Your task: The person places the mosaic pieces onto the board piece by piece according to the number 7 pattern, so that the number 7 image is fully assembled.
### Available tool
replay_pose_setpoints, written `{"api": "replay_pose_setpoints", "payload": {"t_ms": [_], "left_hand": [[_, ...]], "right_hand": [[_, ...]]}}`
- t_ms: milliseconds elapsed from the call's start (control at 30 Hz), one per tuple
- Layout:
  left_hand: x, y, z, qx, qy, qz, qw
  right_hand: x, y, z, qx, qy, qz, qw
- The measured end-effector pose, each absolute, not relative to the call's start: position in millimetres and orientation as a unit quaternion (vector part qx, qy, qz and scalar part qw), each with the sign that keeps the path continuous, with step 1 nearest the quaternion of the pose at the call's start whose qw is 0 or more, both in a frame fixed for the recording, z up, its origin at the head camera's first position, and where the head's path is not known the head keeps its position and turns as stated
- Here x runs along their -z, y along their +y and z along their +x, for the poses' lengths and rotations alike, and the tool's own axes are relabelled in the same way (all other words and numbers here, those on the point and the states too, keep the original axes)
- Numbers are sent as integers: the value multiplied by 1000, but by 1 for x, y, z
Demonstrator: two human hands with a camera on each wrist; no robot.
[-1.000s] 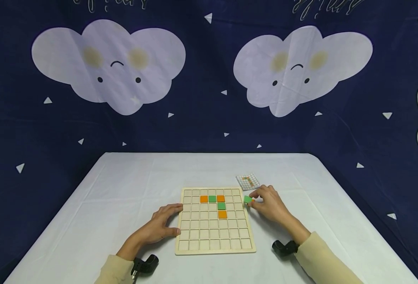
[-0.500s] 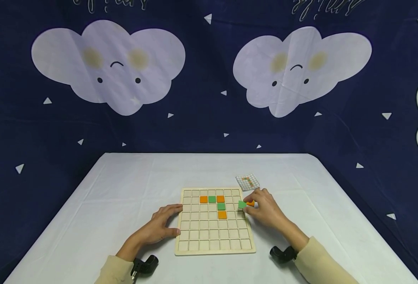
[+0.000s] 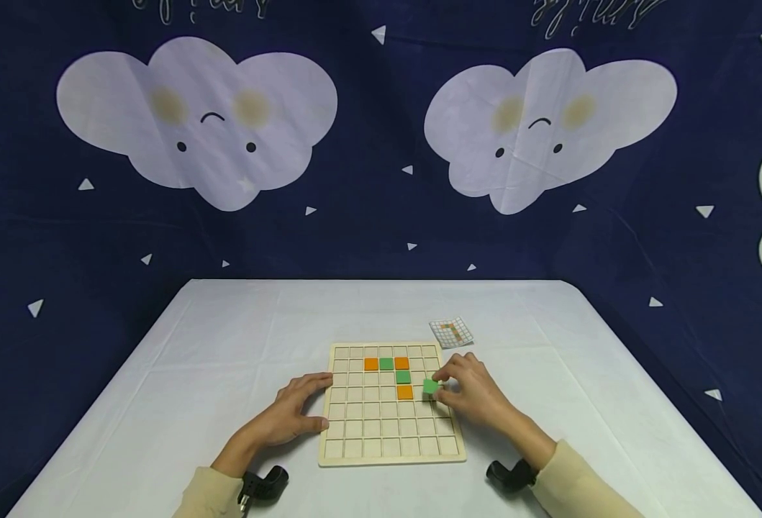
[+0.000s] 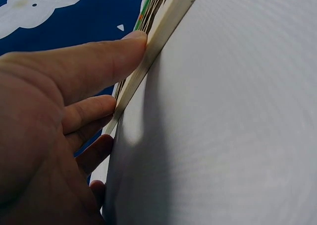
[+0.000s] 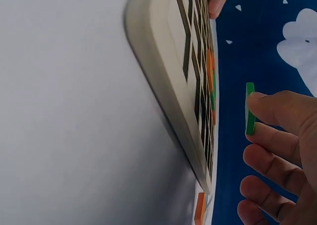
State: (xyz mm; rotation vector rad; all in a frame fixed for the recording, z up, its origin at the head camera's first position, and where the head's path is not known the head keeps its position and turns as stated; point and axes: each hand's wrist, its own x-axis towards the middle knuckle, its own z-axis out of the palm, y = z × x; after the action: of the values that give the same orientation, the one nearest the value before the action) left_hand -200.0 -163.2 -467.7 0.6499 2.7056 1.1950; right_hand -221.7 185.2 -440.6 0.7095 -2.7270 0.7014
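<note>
A wooden grid board (image 3: 381, 452) lies on the white table. In its upper part, orange tiles (image 3: 404, 392) and green tiles (image 3: 403, 376) alternate in a row that turns downward. My right hand (image 3: 476, 392) pinches a green square tile (image 3: 430, 386) between thumb and index finger, held above the board's right side. The right wrist view has this green tile (image 5: 250, 108) edge-on, apart from the board, with the other fingers loosely bent. My left hand (image 3: 290, 410) rests its thumb and fingertips against the board's left edge, its fingers extended, as the left wrist view confirms.
A small printed card (image 3: 452, 332) with a coloured grid pattern lies beyond the board's upper right corner. In the right wrist view a loose orange tile (image 5: 200, 208) sits beside the board on the table (image 3: 238, 324). A dark blue cloth with clouds hangs behind.
My right hand has carried the green tile leftward and toward me, from beside the board to over its right columns. The left hand stays at the left edge.
</note>
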Motion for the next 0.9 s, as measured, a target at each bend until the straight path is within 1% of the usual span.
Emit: {"api": "replay_pose_setpoints", "payload": {"t_ms": [467,900], "left_hand": [[467,-162,-200,-392,893,213,61],[468,-162,-200,-392,894,205,66]], "right_hand": [[445,172,-215,-227,-925,276,128],[446,162,-210,-225,-930,274,98]]}}
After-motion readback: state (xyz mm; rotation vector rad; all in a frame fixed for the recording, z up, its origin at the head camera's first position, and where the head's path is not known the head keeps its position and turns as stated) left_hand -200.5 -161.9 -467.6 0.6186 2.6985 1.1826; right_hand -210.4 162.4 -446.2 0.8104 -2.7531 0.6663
